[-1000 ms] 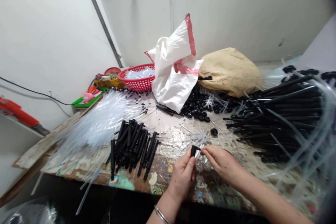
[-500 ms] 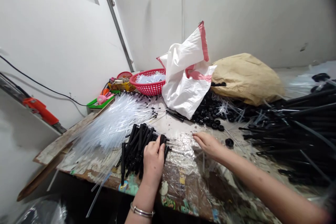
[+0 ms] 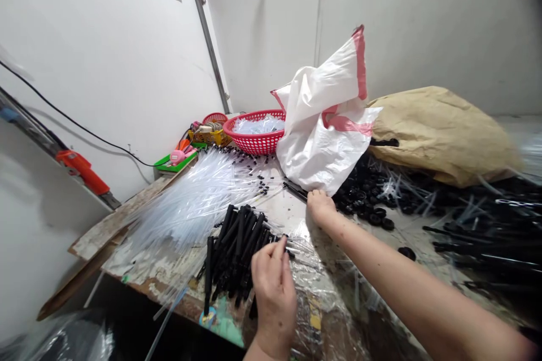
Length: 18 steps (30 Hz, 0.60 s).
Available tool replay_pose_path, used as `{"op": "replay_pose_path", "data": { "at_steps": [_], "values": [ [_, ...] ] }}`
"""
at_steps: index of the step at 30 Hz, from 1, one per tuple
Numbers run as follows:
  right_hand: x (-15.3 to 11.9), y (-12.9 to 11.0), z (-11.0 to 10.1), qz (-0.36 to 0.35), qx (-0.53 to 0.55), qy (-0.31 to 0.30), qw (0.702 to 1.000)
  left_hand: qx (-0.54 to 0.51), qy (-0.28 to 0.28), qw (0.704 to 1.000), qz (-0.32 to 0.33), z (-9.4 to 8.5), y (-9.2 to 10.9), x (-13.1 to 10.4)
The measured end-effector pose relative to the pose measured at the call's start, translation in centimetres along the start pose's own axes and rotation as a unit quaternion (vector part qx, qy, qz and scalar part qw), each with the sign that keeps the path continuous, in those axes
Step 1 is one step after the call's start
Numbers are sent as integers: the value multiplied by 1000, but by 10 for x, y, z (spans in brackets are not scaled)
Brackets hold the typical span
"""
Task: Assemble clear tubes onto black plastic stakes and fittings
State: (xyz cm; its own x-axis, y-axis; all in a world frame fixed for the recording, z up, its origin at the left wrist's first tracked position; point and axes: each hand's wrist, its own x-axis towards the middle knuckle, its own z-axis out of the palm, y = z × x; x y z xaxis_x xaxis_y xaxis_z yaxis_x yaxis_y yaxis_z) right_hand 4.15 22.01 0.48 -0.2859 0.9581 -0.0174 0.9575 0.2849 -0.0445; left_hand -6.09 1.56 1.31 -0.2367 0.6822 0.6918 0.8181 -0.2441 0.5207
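The white sack (image 3: 319,135) crowds my right hand (image 3: 320,208) at the black rods (image 3: 296,190), partly hiding the red perforated basket (image 3: 256,144); left hand (image 3: 274,282) beside black tubes (image 3: 238,240). I can't tell either grip.

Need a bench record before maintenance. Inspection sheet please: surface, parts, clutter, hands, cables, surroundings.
Surface: bench worn and patchy, clear film near the front.
Parts: black tubes heaped; clear strands spread beside them, some overhanging the front edge.
Clutter: white sack, tan sack, loose black rings, red basket of pale pieces, green tray.
Hands: left hand at the heap's right side, right hand at the white sack's lower edge; grips unclear.
Cables: black cable along the left wall.
Surroundings: white walls, grey metal frame.
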Motion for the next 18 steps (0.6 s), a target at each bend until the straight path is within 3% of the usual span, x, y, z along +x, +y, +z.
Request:
{"op": "replay_pose_path", "data": {
  "at_steps": [4,10,15,18],
  "values": [
    [-12,11,-1,-18,-22,-14,1000,-127,-68,989,24,17,23,-25],
    [-59,45,-22,-49,-20,-12,999,-225,-129,965,-41,33,29,-48],
    [-109,85,-44,-42,29,7,999,-172,-96,980,-16,30,28,-49],
    [-148,100,-52,-35,139,-14,990,-98,-49,994,11,29,32,-49]
  ]
}}
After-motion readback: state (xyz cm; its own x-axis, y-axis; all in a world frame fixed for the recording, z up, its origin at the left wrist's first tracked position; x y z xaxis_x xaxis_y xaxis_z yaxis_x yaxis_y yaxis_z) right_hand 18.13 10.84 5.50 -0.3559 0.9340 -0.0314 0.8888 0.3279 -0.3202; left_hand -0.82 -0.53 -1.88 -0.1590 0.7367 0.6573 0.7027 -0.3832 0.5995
